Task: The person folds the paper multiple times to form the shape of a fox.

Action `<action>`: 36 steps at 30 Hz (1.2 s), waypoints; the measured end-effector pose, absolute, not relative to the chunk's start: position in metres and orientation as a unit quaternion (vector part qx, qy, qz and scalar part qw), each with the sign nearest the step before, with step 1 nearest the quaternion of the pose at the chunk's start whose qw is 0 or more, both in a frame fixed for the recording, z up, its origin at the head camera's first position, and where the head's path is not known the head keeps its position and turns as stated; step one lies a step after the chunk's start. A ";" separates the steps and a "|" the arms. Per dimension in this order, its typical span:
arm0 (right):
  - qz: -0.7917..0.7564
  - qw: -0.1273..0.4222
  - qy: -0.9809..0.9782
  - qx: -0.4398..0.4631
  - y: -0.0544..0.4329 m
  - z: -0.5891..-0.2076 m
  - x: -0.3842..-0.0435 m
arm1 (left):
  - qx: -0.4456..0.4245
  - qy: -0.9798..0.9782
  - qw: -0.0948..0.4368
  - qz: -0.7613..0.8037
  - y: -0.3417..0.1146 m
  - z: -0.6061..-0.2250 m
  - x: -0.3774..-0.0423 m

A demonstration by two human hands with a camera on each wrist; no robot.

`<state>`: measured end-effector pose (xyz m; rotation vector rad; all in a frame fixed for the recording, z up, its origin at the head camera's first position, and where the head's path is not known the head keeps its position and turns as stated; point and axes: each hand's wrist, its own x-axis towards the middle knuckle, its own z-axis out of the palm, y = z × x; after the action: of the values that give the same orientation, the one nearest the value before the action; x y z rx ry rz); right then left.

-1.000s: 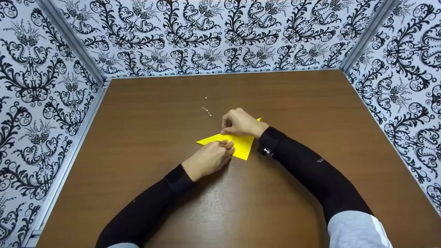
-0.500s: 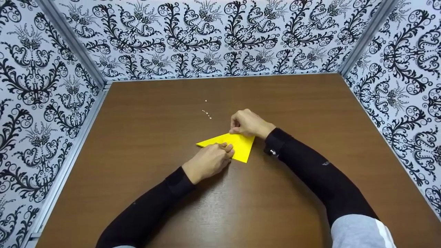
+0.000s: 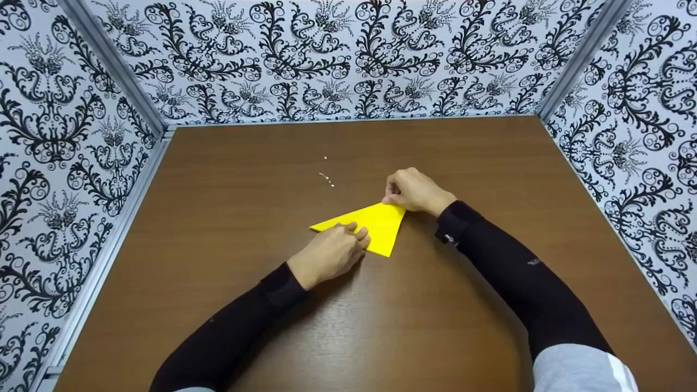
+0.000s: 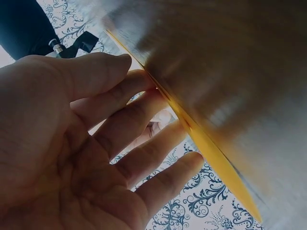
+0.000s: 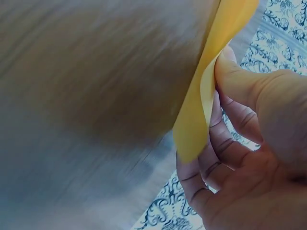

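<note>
A folded sheet of yellow paper (image 3: 381, 223) lies on the brown table, its long point toward the left. My left hand (image 3: 332, 250) presses on the near side of the paper. In the left wrist view, fairly straight fingers (image 4: 153, 148) of that hand touch the sheet with their tips. At the far right corner, my right hand (image 3: 416, 190) pinches the paper's folded edge. The right wrist view has the thumb (image 5: 240, 79) against the yellow paper (image 5: 192, 129), which bulges and curves there, and the other fingers beside it. Part of the sheet is hidden under both hands.
Small white specks (image 3: 326, 177) dot the wooden table (image 3: 245, 174) beyond the paper. Patterned black-and-white walls (image 3: 348, 60) with grey metal corner posts (image 3: 577, 60) border the table at the back and sides.
My right hand has slid to the right along the paper's far edge toward its corner. A yellow tip seen past the right wrist has gone from view. The left hand stays in place.
</note>
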<state>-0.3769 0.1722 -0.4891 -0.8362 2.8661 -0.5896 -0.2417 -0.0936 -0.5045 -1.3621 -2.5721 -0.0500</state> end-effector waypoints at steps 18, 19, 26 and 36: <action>-0.186 0.074 0.959 -0.199 0.212 -0.483 -0.394 | -0.467 -0.876 0.113 -0.047 -0.093 -0.504 -0.242; -0.187 0.075 0.959 -0.198 0.214 -0.483 -0.394 | -0.466 -0.876 0.113 -0.045 -0.093 -0.504 -0.243; -0.203 0.077 0.959 -0.180 0.220 -0.486 -0.395 | -0.468 -0.875 0.122 -0.024 -0.094 -0.504 -0.243; -0.202 0.068 0.964 -0.161 0.228 -0.488 -0.397 | -0.468 -0.876 0.114 -0.025 -0.095 -0.503 -0.242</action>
<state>-0.3971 0.2282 -0.4875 -0.4860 2.9030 -0.6089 -0.2415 -0.0949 -0.5027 -1.3719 -2.5698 -0.0730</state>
